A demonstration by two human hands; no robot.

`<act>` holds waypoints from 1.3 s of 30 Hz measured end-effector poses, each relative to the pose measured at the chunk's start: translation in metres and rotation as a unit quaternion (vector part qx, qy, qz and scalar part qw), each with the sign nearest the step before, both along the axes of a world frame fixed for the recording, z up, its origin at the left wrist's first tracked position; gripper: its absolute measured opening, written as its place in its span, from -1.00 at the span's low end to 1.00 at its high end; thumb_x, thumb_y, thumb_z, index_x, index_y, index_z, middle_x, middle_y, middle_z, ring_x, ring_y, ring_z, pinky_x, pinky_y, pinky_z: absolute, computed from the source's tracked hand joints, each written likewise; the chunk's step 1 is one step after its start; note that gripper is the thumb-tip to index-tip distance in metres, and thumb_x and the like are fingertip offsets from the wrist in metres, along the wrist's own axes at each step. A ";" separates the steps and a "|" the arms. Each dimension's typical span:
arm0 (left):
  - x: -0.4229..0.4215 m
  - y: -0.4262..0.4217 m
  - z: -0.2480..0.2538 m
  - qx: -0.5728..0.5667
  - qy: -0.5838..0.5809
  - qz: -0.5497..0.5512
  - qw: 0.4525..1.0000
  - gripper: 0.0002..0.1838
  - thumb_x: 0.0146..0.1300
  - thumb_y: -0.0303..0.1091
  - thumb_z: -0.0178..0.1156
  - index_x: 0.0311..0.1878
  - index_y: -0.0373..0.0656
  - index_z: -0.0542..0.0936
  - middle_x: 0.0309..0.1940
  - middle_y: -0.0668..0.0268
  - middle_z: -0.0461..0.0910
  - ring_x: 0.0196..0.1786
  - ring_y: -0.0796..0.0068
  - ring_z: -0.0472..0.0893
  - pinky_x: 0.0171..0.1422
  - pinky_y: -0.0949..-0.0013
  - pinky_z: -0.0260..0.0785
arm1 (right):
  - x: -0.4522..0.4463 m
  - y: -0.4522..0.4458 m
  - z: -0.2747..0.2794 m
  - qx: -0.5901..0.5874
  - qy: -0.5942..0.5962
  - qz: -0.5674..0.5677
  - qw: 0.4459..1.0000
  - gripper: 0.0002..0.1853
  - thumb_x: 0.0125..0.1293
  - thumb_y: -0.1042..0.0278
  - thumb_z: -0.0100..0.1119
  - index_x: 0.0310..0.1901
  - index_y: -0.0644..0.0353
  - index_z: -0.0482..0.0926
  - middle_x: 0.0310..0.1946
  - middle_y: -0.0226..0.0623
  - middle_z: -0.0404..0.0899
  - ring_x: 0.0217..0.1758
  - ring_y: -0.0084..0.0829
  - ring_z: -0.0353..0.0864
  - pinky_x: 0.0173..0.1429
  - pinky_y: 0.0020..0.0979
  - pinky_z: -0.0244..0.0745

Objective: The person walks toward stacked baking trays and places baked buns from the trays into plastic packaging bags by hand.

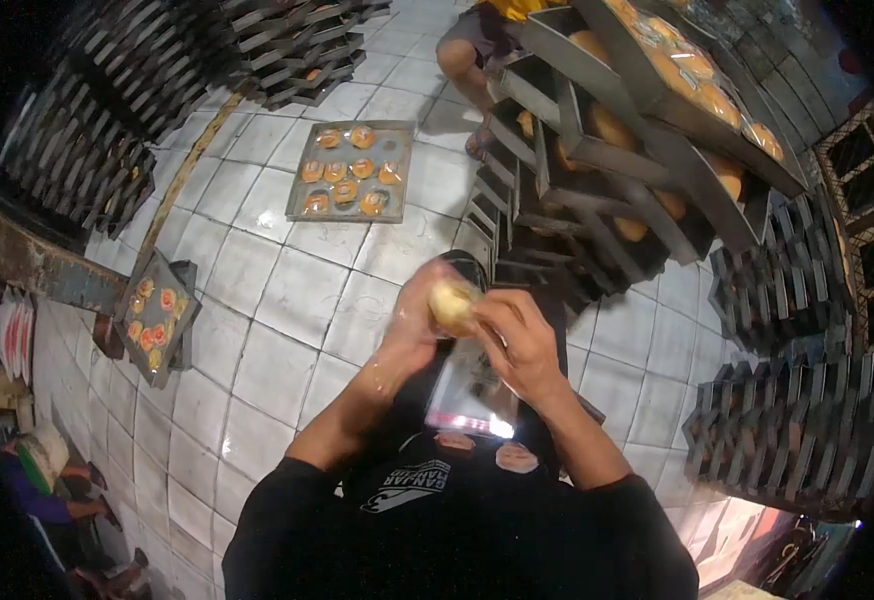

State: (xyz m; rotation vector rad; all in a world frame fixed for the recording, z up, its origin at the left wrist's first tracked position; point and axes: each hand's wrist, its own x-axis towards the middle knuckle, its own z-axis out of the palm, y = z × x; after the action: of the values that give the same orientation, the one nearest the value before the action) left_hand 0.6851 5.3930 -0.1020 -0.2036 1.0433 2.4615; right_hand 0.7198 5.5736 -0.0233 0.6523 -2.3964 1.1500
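A pale round bread bun point(451, 302) sits in my left hand point(414, 318), whose fingers curl around it from the left and are blurred. My right hand point(525, 345) has its fingers and thumb pinched together at the bun's right side. A shiny clear film seems to cover part of the bun; whether my right fingers grip this film or the bun's edge is hard to tell. Just below my hands, a stack of clear plastic bags point(472, 390) with a pink edge lies on my lap.
On the tiled floor ahead is a metal tray point(405, 160) of wrapped buns. Tall stacked trays of bread point(647, 130) stand close at right, with more tray stacks point(792, 430) beyond. A smaller tray point(160, 318) lies left. People point(457, 60) sit ahead and at lower left.
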 end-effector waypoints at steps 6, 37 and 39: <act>-0.011 0.018 0.012 -0.215 0.150 0.119 0.958 -0.59 0.65 -0.17 -0.02 0.17 -0.33 0.64 -0.03 0.24 0.72 0.06 0.41 0.68 0.26 0.33 0.50 | -0.045 0.013 -0.045 -0.084 -0.238 -0.090 0.963 -0.64 0.49 0.23 0.21 0.09 0.38 0.61 -0.13 0.14 0.73 -0.06 0.01 0.78 0.02 -0.18 0.63; -0.023 0.021 0.061 -0.176 0.114 0.253 0.944 -0.72 0.61 -0.24 0.07 -0.15 -0.27 0.59 -0.29 0.28 0.65 -0.26 0.51 0.64 -0.10 0.41 0.54 | -0.053 0.014 0.037 -0.131 -0.187 -0.051 0.972 -0.65 0.54 0.16 0.17 -0.28 0.32 0.59 -0.57 -0.39 0.43 -0.46 -0.61 0.36 -0.37 -0.42 0.33; -0.041 0.014 0.029 -0.260 0.151 0.296 0.907 -0.77 0.57 -0.28 0.12 -0.11 -0.27 0.61 -0.23 0.30 0.62 -0.13 0.48 0.60 0.07 0.37 0.46 | -0.077 0.028 0.016 -0.185 -0.327 -0.066 0.924 -0.66 0.54 0.16 0.16 -0.31 0.27 0.60 -0.58 -0.52 0.43 -0.54 -0.65 0.33 -0.43 -0.47 0.26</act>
State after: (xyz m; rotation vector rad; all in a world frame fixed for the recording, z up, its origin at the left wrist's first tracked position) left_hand 0.6436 5.4070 -0.0726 -0.3554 2.0263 2.7198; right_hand 0.6424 5.6013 -0.0077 -0.0397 -2.5463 1.9220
